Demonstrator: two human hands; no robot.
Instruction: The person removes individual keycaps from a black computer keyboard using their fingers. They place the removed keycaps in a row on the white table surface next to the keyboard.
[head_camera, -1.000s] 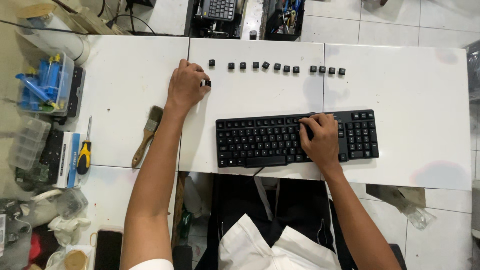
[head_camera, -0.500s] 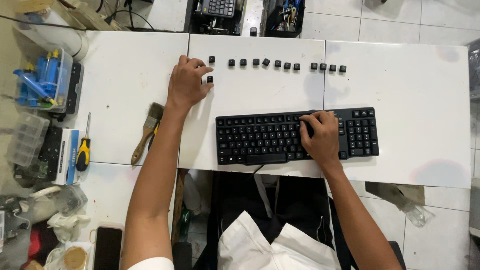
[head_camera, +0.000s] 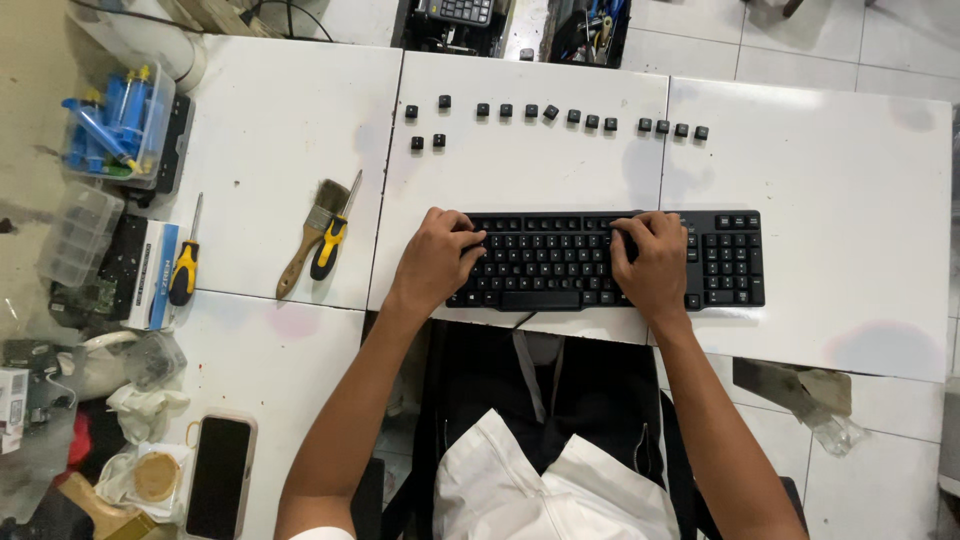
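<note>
White tabletops (head_camera: 800, 200) pushed together fill the view over a pale tiled floor, with the far edge cut off by dark bins whose contents are too cramped to make out. At the far left, a clear plastic tub (head_camera: 115, 130) holds blue syringes lying at angles, and below it an empty-looking clear compartment box (head_camera: 78, 232) sits half over the table edge; the clutter beneath it is too jumbled to tell apart. A yellow-handled screwdriver (head_camera: 184, 268) lies beside a small box, and a phone (head_camera: 219, 476) lies face up near the bottom left. Further right, a paintbrush (head_camera: 308, 235) and a second yellow screwdriver (head_camera: 333, 240) lie touching each other. A row of loose black keycaps (head_camera: 555, 113) runs along the far side of the middle table, two more set just below its left end. Near the table's front edge lies the black keyboard (head_camera: 735, 260). The left hand (head_camera: 432, 262) rests on its left end, fingers curled down onto the keys, holding nothing visible. The right hand (head_camera: 655, 262) covers the keys right of centre, fingers bent; whether it pinches a key cannot be told.
</note>
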